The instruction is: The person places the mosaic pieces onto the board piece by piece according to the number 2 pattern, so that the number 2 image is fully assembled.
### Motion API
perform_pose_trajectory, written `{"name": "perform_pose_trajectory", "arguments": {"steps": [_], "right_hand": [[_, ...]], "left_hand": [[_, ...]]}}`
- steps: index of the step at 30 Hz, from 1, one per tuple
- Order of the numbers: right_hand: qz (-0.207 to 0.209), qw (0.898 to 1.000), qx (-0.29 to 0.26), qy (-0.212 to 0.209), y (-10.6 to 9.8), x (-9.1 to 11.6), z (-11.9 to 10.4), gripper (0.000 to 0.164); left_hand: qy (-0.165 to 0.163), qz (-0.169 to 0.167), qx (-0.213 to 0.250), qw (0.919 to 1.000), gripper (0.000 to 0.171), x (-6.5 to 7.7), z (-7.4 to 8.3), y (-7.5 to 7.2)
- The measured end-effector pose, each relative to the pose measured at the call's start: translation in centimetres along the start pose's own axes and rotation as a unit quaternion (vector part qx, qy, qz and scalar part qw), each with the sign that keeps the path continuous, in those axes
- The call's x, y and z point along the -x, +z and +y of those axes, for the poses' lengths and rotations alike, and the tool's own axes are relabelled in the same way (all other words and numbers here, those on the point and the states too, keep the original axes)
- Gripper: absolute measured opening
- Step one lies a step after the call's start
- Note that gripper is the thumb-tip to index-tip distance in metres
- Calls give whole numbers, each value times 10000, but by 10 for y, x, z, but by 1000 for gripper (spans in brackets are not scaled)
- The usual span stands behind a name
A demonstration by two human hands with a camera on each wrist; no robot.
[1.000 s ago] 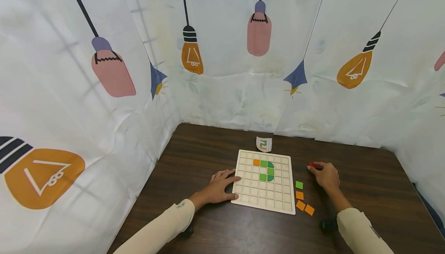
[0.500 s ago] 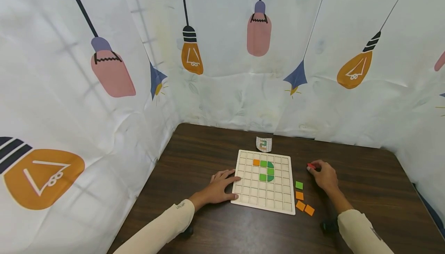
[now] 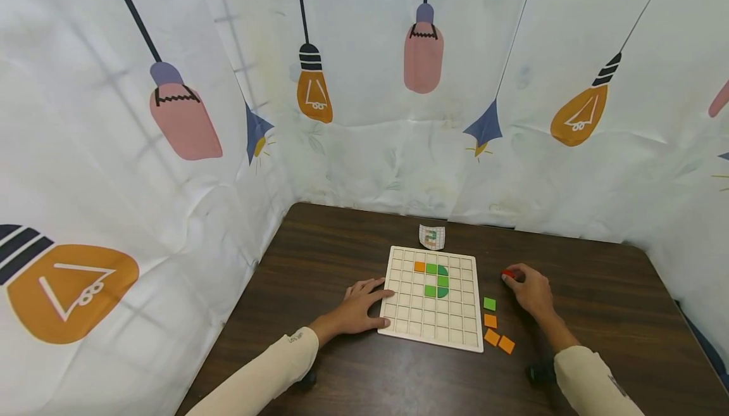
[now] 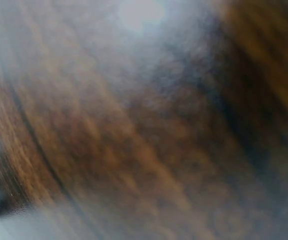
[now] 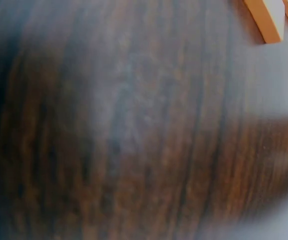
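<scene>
In the head view, my left hand (image 3: 361,307) rests with spread fingers on the left edge of a pale gridded board (image 3: 404,316). An orange square tile (image 3: 419,267), several bright green squares (image 3: 443,281) and two dark green rounded tiles (image 3: 442,292) sit in its upper cells, forming a curve. Right of the board, my right hand (image 3: 533,290) pinches a red tile (image 3: 508,273) between thumb and fingers, close over the table; the fingers partly hide it. Neither wrist view shows the held tile, only blurred tabletop and, at the right wrist view's top corner, an orange tile (image 5: 266,21).
Between the board and my right forearm lie a loose green tile (image 3: 489,304) and three orange tiles (image 3: 490,321). Behind the board stands a small curled pattern card (image 3: 431,237). A curtain printed with lamps (image 3: 364,169) borders the dark wooden table (image 3: 336,239).
My right hand has shifted slightly left and toward me, with the red tile turning a little between its fingers. The left hand and the board stay put.
</scene>
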State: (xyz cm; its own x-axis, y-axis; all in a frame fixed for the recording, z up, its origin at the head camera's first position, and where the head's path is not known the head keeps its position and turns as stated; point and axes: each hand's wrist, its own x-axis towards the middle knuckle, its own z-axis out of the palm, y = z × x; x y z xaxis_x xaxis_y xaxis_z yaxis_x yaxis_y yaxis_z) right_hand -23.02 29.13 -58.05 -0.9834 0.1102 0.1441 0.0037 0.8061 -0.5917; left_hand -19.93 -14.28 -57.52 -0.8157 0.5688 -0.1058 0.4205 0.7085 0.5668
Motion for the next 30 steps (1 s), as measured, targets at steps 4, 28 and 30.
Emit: {"name": "perform_pose_trajectory", "arguments": {"steps": [4,28,30], "right_hand": [[-140,9999,-57,-43,-3,0,-1,30],[-1286,9833,-1283,-90,6,3,-32,35],[-1279,9829,-1320,-85,8,4,-38,31]], "left_hand": [[8,15,-6,10000,66,0,0,0],[77,29,-10,10000,66,0,-3,2],[81,41,-4,10000,66,0,-3,2]]}}
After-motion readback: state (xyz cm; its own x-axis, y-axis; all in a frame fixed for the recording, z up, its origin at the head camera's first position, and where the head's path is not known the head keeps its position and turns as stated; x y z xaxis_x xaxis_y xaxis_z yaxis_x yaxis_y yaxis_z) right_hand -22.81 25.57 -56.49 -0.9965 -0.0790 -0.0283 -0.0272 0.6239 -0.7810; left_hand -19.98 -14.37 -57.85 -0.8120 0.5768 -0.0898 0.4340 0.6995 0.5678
